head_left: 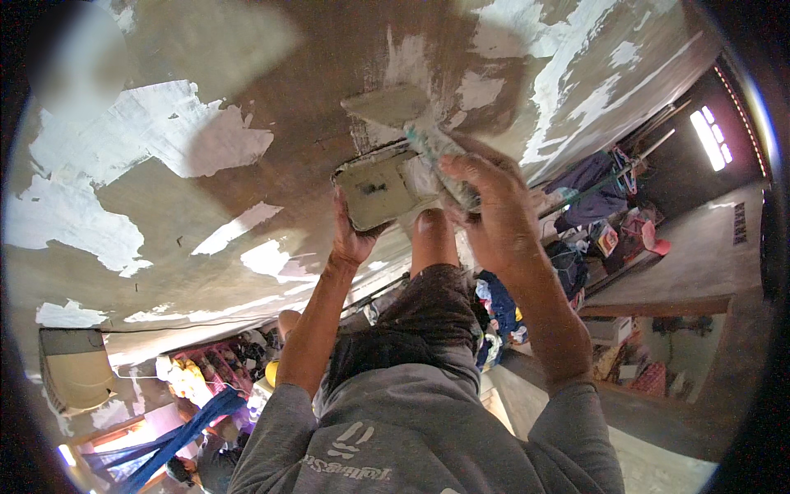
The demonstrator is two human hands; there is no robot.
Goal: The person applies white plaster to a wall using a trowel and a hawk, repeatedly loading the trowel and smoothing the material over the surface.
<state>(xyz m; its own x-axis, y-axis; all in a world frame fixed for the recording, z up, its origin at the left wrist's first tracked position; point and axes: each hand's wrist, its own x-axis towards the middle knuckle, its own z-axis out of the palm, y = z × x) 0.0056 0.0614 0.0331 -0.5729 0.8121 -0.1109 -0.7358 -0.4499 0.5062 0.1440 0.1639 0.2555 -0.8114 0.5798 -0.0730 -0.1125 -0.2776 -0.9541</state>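
My left hand [354, 240] grips a shallow rectangular tray [344, 196] from its lower left side, with the thumb up along the edge. Greyish, wet-looking plaster [387, 183] lies in the tray. My right hand [500, 210] is closed round a hand tool [434, 146] caked in pale plaster, with a bit of teal at its far end. The tool is tilted over the tray's right side; its exact kind is hard to make out. Just beyond, a fresh-looking grey patch [387, 107] marks the brown wall [304, 99], which also carries scattered white patches.
Clothes [597, 189] hang from a rod along the right. Below them are piled bags and cloths [568, 267]. A shelf recess [658, 354] opens at the lower right. Blue cloth [185, 432] stretches across the lower left, near a cream-coloured box [76, 370] at the wall.
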